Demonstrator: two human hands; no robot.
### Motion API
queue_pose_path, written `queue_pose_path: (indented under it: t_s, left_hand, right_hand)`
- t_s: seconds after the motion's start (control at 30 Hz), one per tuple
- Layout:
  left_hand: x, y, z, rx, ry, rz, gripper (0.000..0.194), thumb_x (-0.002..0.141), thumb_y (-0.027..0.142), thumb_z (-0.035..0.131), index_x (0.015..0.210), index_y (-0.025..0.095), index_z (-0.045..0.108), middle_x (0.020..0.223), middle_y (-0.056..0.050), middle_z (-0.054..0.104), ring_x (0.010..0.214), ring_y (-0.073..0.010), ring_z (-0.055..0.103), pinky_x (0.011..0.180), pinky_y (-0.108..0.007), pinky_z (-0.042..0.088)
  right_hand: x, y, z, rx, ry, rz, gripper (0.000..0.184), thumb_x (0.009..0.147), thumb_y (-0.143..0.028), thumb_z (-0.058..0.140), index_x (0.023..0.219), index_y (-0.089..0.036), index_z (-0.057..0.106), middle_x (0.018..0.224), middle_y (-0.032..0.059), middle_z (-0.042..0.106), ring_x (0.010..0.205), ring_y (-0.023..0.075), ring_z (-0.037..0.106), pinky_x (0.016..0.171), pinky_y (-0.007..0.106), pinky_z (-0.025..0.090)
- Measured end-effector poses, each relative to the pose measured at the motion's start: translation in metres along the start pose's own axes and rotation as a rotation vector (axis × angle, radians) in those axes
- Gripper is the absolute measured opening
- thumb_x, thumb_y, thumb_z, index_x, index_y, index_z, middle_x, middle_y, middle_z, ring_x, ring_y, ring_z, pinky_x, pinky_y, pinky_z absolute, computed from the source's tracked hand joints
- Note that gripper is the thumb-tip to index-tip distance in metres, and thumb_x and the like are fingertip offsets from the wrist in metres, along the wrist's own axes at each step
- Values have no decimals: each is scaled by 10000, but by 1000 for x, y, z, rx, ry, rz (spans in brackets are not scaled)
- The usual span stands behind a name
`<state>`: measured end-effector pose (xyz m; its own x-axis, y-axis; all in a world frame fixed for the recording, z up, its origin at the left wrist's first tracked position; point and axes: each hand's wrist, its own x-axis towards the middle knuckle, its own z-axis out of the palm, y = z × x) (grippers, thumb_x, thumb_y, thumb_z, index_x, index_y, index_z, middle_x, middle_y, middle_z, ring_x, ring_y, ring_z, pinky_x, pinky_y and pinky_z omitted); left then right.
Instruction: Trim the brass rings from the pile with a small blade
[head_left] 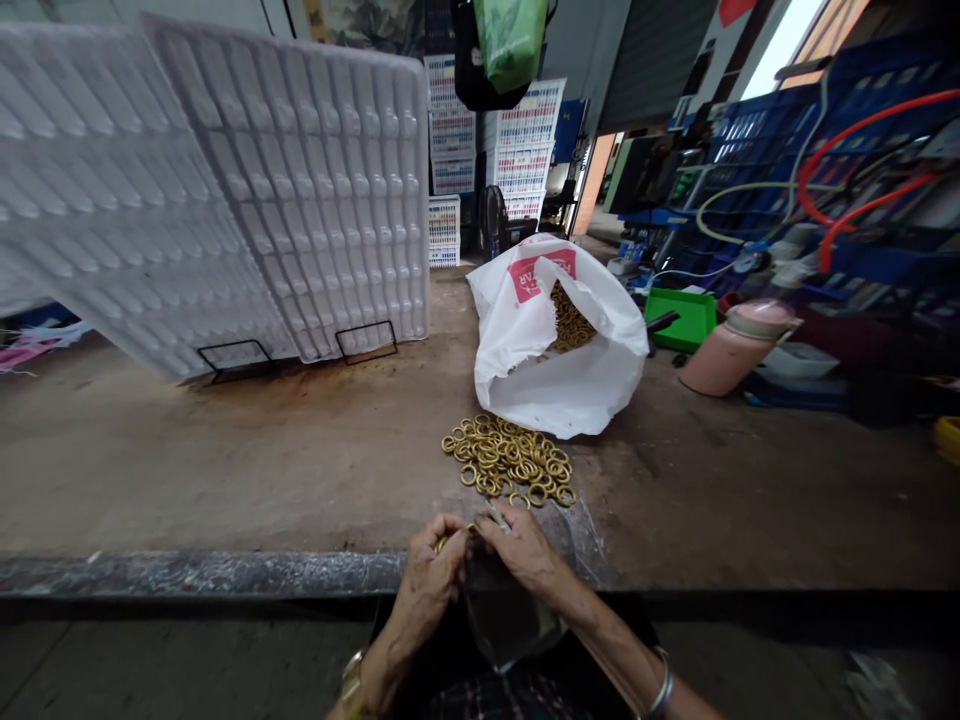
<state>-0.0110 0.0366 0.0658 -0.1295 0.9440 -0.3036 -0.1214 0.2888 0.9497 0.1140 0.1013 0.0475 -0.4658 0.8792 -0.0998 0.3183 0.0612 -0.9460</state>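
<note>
At the table's front edge, my left hand [430,568] has its fingers closed on brass-coloured rings [441,544]. My right hand [529,552] is close beside it, closed on a slim pale-metal tool [496,516] whose kind I cannot make out. The fingertips of both hands nearly meet at a ring. Just beyond them lies a loose pile of brass-coloured rings [510,458]. Behind the pile a torn white sack [559,390] lies with its mouth open, holding more rings. Below my hands hangs a dark, sheet-like piece [504,610], partly covered by them.
Ribbed white plastic trays [330,190] stand upright at the left on black wire stands [366,342]. To the right are a pink bottle [739,348], a green bin [681,318] and orange hoses [832,235]. White crates [521,140] are stacked behind the wooden table [225,470].
</note>
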Motion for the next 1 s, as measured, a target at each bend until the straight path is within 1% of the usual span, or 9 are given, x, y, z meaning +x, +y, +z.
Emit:
queue_pose_path:
  t_s: [0.1,0.23,0.37,0.47,0.67,1.0]
  left_hand:
    - [0,-1,-1,-5,-25,-34,336,750,488,533,801,156,524,522,55,460,376,-55,356,351,-157,285]
    - [1,-2,-3,-11,-38,-38,322,774,483,501,795,162,510,562,46,468,392,-52,371,352,-149,291]
    - [0,-2,-4,35,-46,-45,324,775,492,493,733,170,489,512,58,447,372,-51,347,354,-153,287]
    - [0,-2,-5,69,-45,-44,335,772,501,491,695,176,468,470,67,430,357,-53,339,357,-158,285]
    - [1,-4,-5,54,-60,-24,314,784,481,482,735,170,482,490,68,445,363,-52,340,360,-157,288]
    - [1,-4,-5,65,-50,-38,300,791,461,475,734,167,486,504,62,457,368,-50,350,358,-156,294]
  right_hand:
    - [0,-3,0,-15,10,4,179,739,-295,413,608,-177,444,550,-61,388,539,85,356,515,205,299]
    - [1,-4,2,-30,21,9,177,732,-297,411,608,-176,448,544,-60,379,540,88,350,514,208,294]
    - [0,-5,2,-9,-11,7,193,727,-320,420,610,-172,459,550,-59,372,544,89,345,518,212,294]
    - [-2,-8,1,9,-10,8,194,714,-328,437,601,-173,465,550,-56,386,551,91,358,530,212,305]
    - [-3,-11,0,111,-25,110,190,713,-330,433,584,-192,441,501,-67,387,470,80,326,467,202,283]
    - [-3,-14,1,55,34,98,184,692,-315,441,558,-190,453,495,-62,396,482,87,342,483,214,289]
